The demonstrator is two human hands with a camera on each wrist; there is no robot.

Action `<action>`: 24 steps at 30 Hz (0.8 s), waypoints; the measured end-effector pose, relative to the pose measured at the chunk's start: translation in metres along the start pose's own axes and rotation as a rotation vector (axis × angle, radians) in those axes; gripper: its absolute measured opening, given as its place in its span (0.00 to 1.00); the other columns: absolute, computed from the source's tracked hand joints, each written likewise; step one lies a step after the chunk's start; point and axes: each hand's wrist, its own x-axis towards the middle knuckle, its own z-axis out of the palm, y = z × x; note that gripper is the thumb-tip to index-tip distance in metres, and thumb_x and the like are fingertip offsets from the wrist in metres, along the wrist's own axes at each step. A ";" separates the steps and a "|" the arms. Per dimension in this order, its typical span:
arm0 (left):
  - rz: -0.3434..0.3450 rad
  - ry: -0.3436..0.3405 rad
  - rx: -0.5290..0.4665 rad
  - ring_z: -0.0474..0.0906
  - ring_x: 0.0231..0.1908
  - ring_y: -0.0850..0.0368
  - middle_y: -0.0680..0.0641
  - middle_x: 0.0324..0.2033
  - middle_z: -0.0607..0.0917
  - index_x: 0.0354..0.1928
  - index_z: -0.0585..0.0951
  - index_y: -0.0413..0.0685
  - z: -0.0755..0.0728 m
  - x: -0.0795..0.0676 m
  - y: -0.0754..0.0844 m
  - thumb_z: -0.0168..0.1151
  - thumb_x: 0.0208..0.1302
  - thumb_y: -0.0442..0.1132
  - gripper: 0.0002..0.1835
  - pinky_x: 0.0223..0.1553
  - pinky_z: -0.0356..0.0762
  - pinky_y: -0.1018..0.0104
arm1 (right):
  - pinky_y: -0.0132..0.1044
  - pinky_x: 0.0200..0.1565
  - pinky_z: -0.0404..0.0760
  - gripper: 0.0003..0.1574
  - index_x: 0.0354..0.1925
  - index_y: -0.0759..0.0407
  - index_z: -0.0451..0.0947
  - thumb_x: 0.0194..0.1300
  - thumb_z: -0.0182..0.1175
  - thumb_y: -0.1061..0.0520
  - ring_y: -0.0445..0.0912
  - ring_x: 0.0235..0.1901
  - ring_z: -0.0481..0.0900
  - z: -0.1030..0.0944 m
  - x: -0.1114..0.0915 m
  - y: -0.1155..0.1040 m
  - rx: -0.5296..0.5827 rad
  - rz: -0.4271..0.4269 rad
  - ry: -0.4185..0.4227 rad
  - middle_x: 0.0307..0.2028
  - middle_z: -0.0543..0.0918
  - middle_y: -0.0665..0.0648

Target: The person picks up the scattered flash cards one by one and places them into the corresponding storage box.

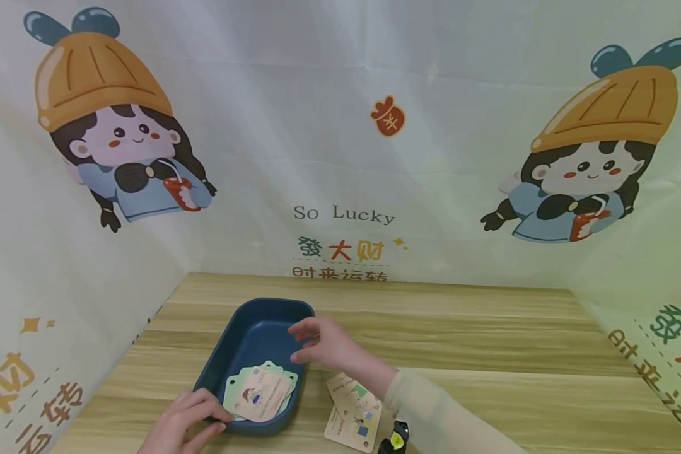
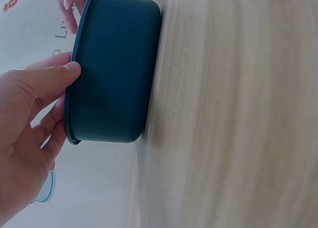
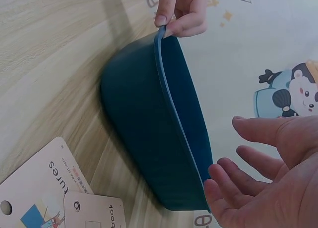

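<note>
A dark blue plastic tray [image 1: 218, 362] stands on the wooden table, with several picture cards [image 1: 261, 394] stacked loosely at its near end. My left hand [image 1: 184, 419] pinches the tray's near left rim between thumb and fingers, which the left wrist view shows up close. Over the tray's right side hovers my right hand [image 1: 326, 343], its fingers loosely bent and nothing in them. In the right wrist view its fingertips [image 3: 213, 193] lie close to the rim; whether they touch it I cannot tell.
Right of the tray, overlapping cards [image 1: 349, 429] lie on the table [image 1: 459, 328], partly below my right forearm. Beside them is a small black figure [image 1: 396, 438] with a yellow patch, cut off by the frame's bottom edge. A printed cloth [image 1: 340, 157] closes off the back and sides.
</note>
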 end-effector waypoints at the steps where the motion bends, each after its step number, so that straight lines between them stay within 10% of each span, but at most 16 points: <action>1: -0.007 -0.007 -0.002 0.66 0.33 0.74 0.67 0.31 0.79 0.33 0.82 0.70 0.000 0.000 0.000 0.76 0.43 0.28 0.23 0.30 0.67 0.75 | 0.42 0.49 0.82 0.28 0.55 0.59 0.80 0.55 0.71 0.65 0.57 0.51 0.81 0.000 0.000 0.001 -0.002 0.003 0.003 0.52 0.83 0.62; 24: 0.004 -0.016 -0.003 0.66 0.33 0.74 0.62 0.30 0.80 0.34 0.83 0.68 -0.001 0.001 0.000 0.76 0.45 0.30 0.21 0.31 0.66 0.75 | 0.44 0.50 0.82 0.29 0.55 0.63 0.79 0.54 0.71 0.66 0.55 0.49 0.81 -0.011 -0.011 0.023 0.018 0.010 0.003 0.54 0.81 0.65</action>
